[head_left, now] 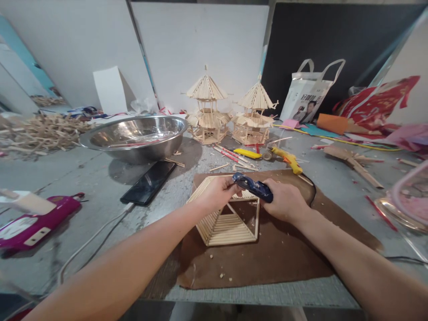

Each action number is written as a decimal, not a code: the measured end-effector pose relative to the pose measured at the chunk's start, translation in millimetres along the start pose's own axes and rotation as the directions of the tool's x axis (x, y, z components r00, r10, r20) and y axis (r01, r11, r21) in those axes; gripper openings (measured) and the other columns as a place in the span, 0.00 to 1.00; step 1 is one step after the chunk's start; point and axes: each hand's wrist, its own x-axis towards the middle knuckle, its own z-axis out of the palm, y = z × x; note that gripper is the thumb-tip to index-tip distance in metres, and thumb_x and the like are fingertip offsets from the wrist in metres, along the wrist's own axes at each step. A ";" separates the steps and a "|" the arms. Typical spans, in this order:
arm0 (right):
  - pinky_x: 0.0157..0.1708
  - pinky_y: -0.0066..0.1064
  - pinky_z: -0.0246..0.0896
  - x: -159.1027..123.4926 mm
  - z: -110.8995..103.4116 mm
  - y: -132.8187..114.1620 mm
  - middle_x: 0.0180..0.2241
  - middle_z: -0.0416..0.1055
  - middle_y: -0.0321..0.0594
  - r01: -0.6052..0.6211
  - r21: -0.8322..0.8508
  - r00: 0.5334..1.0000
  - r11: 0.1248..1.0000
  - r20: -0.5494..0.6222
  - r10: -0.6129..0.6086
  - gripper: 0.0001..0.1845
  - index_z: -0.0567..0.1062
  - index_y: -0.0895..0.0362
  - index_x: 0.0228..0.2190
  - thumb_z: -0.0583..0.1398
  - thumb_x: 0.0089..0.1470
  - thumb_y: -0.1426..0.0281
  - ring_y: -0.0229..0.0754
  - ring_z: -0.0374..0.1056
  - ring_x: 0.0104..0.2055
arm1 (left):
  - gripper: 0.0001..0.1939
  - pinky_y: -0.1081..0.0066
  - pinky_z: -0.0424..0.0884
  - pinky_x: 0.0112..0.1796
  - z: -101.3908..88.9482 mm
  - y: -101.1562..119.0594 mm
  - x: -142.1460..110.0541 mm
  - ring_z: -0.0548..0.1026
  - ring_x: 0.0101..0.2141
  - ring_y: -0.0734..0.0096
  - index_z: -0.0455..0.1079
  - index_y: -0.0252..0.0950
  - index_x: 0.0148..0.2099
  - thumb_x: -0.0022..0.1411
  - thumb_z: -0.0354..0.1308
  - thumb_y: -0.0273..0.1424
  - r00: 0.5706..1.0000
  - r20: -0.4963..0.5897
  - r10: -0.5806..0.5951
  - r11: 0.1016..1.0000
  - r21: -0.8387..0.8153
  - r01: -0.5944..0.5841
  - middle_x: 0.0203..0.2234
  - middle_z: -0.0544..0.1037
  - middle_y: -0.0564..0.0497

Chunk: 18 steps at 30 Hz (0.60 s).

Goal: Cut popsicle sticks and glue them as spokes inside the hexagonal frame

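Observation:
My right hand (286,199) is closed around a dark blue hand tool (254,187), which looks like a small cutter, though its exact kind is unclear. At the tool's left end my left hand (217,194) has its thumb and fingers pinched together. Whatever lies in that pinch is hidden. Below both hands, a flat many-sided frame of thin wooden sticks (230,232) rests on a brown board (267,263). Rows of sticks fill its left and front sections, while the right section is open to the board.
Two stick pagodas (206,89) stand behind the board. Nearby are a yellow glue gun (289,160), a yellow knife (247,153), a steel bowl (143,151), a phone (149,183) on a cable and a purple power strip (40,223). Piled sticks (43,133) lie left.

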 end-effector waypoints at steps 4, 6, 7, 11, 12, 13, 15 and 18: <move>0.26 0.29 0.51 0.9 -1.7 -1.7 0.27 0.71 0.39 0.002 -0.012 1.000 1.000 0.006 -0.002 0.15 0.65 0.54 0.34 0.52 0.40 0.64 0.45 0.67 0.30 | 0.18 0.79 0.55 0.22 -1.6 -1.2 0.3 0.60 0.19 0.80 0.65 0.34 0.25 0.56 0.41 0.38 1.000 0.013 -0.014 0.998 0.058 0.013 0.13 0.61 0.57; 0.26 0.29 0.50 1.3 -2.2 -2.5 0.27 0.71 0.39 -0.002 -0.010 1.000 1.000 0.009 0.002 0.14 0.65 0.54 0.33 0.52 0.41 0.63 0.45 0.67 0.30 | 0.18 0.79 0.55 0.22 -1.9 -2.5 0.7 0.60 0.18 0.80 0.66 0.34 0.25 0.55 0.41 0.39 1.000 0.012 -0.019 0.996 0.082 0.018 0.12 0.61 0.57; 0.25 0.29 0.50 1.5 -2.3 -2.7 0.27 0.71 0.39 -0.003 -0.011 1.000 1.000 0.010 0.003 0.14 0.65 0.54 0.33 0.52 0.41 0.63 0.45 0.67 0.30 | 0.19 0.79 0.55 0.22 -1.9 -3.2 0.9 0.60 0.18 0.80 0.66 0.34 0.25 0.55 0.41 0.40 1.000 0.009 -0.021 0.996 0.090 0.020 0.12 0.61 0.57; 0.24 0.30 0.50 3.2 -1.7 -2.0 0.25 0.71 0.39 0.004 -0.034 1.000 0.999 0.011 -0.003 0.13 0.65 0.54 0.31 0.52 0.40 0.63 0.46 0.67 0.28 | 0.20 0.79 0.55 0.21 -1.1 -6.0 2.0 0.60 0.17 0.80 0.66 0.33 0.25 0.55 0.40 0.41 1.000 -0.004 -0.024 0.996 0.090 0.024 0.11 0.61 0.57; 0.24 0.30 0.50 3.6 -1.6 -1.7 0.25 0.71 0.39 0.004 -0.037 1.000 0.999 0.010 -0.004 0.13 0.65 0.54 0.31 0.51 0.40 0.63 0.46 0.67 0.28 | 0.21 0.79 0.55 0.21 -0.9 -6.7 2.3 0.60 0.17 0.80 0.66 0.33 0.25 0.55 0.40 0.42 1.000 -0.005 -0.025 0.996 0.089 0.025 0.11 0.62 0.57; 0.24 0.30 0.50 4.0 -1.5 -1.4 0.25 0.71 0.39 0.003 -0.039 1.000 0.999 0.010 -0.003 0.12 0.65 0.54 0.30 0.51 0.40 0.63 0.46 0.67 0.28 | 0.20 0.79 0.55 0.21 -0.6 -7.4 2.6 0.60 0.17 0.80 0.66 0.33 0.25 0.55 0.40 0.41 1.000 -0.007 -0.026 0.996 0.089 0.026 0.12 0.62 0.57; 0.24 0.29 0.49 4.5 -1.8 -1.3 0.25 0.71 0.39 0.001 -0.039 1.000 0.999 0.013 -0.001 0.12 0.65 0.54 0.30 0.51 0.40 0.63 0.46 0.67 0.28 | 0.20 0.79 0.56 0.21 -0.2 -8.7 3.0 0.61 0.17 0.80 0.66 0.34 0.25 0.55 0.41 0.41 1.000 -0.015 -0.024 0.996 0.088 0.026 0.12 0.62 0.57; 0.24 0.29 0.49 4.9 -2.8 -2.2 0.25 0.71 0.40 -0.003 -0.039 1.000 0.999 0.023 0.004 0.13 0.66 0.55 0.30 0.52 0.40 0.63 0.45 0.67 0.28 | 0.19 0.79 0.56 0.21 0.3 -9.9 3.6 0.61 0.17 0.80 0.67 0.34 0.25 0.55 0.41 0.40 0.999 -0.027 -0.023 0.997 0.080 0.025 0.12 0.63 0.56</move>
